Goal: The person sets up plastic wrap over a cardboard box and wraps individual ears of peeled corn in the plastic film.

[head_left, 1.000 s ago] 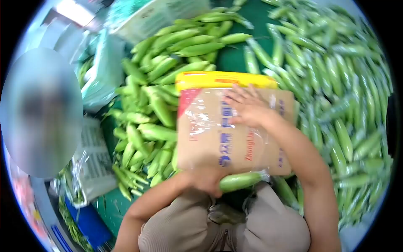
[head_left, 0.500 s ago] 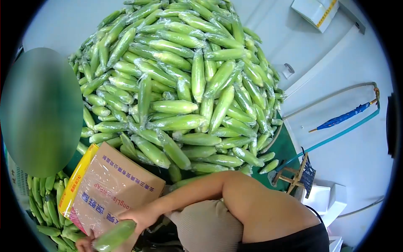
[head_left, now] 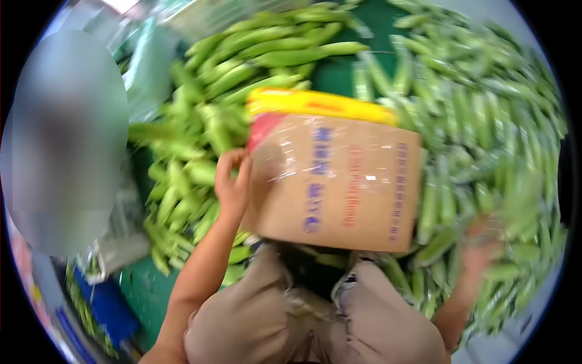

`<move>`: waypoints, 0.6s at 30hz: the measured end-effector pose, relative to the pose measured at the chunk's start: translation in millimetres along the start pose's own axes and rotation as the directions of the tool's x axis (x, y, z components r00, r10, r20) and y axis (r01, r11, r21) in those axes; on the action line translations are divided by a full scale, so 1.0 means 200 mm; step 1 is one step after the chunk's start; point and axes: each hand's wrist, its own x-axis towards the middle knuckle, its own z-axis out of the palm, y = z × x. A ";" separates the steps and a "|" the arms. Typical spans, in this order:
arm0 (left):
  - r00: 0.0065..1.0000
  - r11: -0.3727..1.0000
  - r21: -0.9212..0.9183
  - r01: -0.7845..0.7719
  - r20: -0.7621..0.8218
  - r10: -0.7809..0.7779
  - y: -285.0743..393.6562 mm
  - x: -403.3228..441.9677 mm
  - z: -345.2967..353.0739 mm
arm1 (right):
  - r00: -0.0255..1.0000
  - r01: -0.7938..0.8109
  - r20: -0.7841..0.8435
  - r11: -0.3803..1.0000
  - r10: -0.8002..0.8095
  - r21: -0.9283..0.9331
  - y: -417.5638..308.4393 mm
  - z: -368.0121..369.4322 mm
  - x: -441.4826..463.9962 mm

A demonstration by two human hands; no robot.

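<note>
A brown cardboard box (head_left: 333, 182) with blue and red print lies over my lap, a yellow roll box (head_left: 321, 105) along its far edge. At the cardboard's left edge is my left hand (head_left: 233, 176), its fingers bent close to the unwrapped green corn (head_left: 182, 176); whether it holds anything is unclear. My right hand (head_left: 482, 236) is out to the right over the film-wrapped corn (head_left: 479, 115), smeared by motion. A blurred green cob shows just above it, and I cannot make out whether the fingers touch it.
Behind the loose corn stand a pale crate (head_left: 212, 15) and a greenish plastic bag (head_left: 145, 70). A blue object (head_left: 109, 309) lies at the lower left. A person, blurred out, is at the left edge.
The view has swung right and back again. My right hand has left the cardboard for the wrapped pile. My left hand has moved from the box's near edge up to its left edge.
</note>
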 end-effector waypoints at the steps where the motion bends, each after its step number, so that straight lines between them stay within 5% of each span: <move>1: 0.978 0.989 -0.035 0.142 -0.150 -0.146 -0.17 0.05 -0.07 | 0.954 0.227 -0.232 0.962 -0.189 0.154 -0.14 -0.21 0.12; 3: 0.983 0.925 0.380 0.000 -0.169 0.070 -0.41 0.12 -0.23 | 0.634 0.698 -0.660 0.666 -0.403 0.264 -0.48 -0.53 0.19; 4: 0.992 0.857 0.510 -0.067 -0.059 0.113 -0.46 0.11 -0.29 | 0.567 0.769 -0.693 0.588 -0.446 0.251 -0.56 -0.53 0.20; 5: 0.993 0.775 0.628 -0.067 0.117 -0.008 -0.58 0.12 -0.35 | 0.626 0.726 -0.596 0.656 -0.503 0.208 -0.55 -0.39 0.24; 8: 0.916 0.406 0.828 -0.386 0.396 0.063 -0.66 0.11 -0.45 | 0.793 0.590 -0.178 0.807 -0.583 -0.016 -0.30 0.25 0.15; 10: 0.891 0.314 0.848 -0.426 0.454 -0.017 -0.59 0.18 -0.46 | 0.900 0.431 0.089 0.845 -0.426 -0.315 -0.05 0.60 0.06; 11: 0.863 0.257 0.847 -0.465 0.498 -0.079 -0.55 0.22 -0.48 | 0.913 0.390 0.256 0.864 -0.318 -0.318 0.03 0.67 0.02; 13: 0.758 0.286 0.764 -0.578 0.633 -0.158 -0.43 0.28 -0.56 | 0.864 0.429 0.495 0.657 -0.098 -0.619 0.03 0.78 -0.07; 15: 0.799 0.421 0.827 -0.373 0.517 -0.307 -0.42 0.23 -0.64 | 0.724 0.670 0.671 0.400 -0.162 -0.626 0.04 0.80 -0.07; 18: 0.842 0.608 0.753 -0.251 0.480 -0.247 -0.34 0.15 -0.71 | 0.814 0.563 0.569 0.399 -0.117 -0.724 0.08 0.78 -0.05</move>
